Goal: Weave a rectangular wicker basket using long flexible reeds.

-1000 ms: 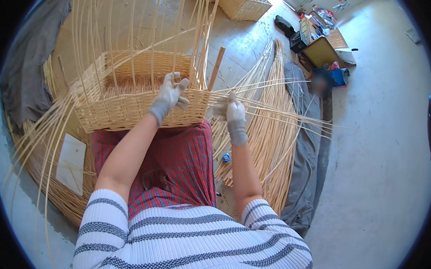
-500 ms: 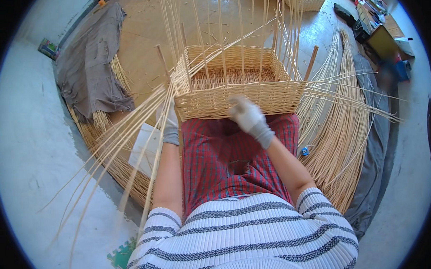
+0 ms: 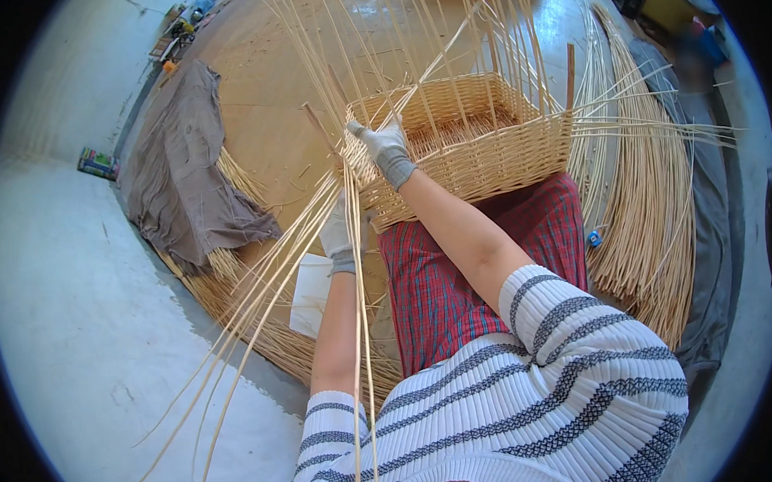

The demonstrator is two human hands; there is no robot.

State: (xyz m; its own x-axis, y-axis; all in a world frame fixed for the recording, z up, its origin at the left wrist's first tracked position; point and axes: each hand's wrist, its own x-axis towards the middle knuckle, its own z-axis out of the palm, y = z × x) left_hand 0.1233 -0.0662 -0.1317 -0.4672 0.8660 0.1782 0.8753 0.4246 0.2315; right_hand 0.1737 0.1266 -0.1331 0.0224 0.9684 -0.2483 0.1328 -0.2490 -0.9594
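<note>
A pale wicker basket (image 3: 477, 165), rectangular and partly woven, rests on my lap over a red plaid cloth (image 3: 481, 280). Thin upright stakes (image 3: 527, 32) rise from its walls. Long loose wicker rods (image 3: 321, 201) fan out from its near left corner. My right hand (image 3: 386, 149), in a white glove with a grey cuff, reaches across to that corner, its fingers closed around rods at the rim. Low against the outside of the basket's left end is my gloved left hand (image 3: 341, 232). Rods and the basket cover its fingers.
A bundle of rods (image 3: 644, 198) lies on the floor at the right, near a small blue object (image 3: 593, 239). Grey cloth (image 3: 179, 155) covers another bundle (image 3: 262, 330) at the left. A white sheet (image 3: 310, 299) sits beside my left forearm. Wooden sticks (image 3: 570, 77) stand at the basket's corners.
My right hand has gone from the basket's front wall leftward and up to the near left corner. My view has turned, so the basket appears shifted right and tilted. The left hand stays by its left end.
</note>
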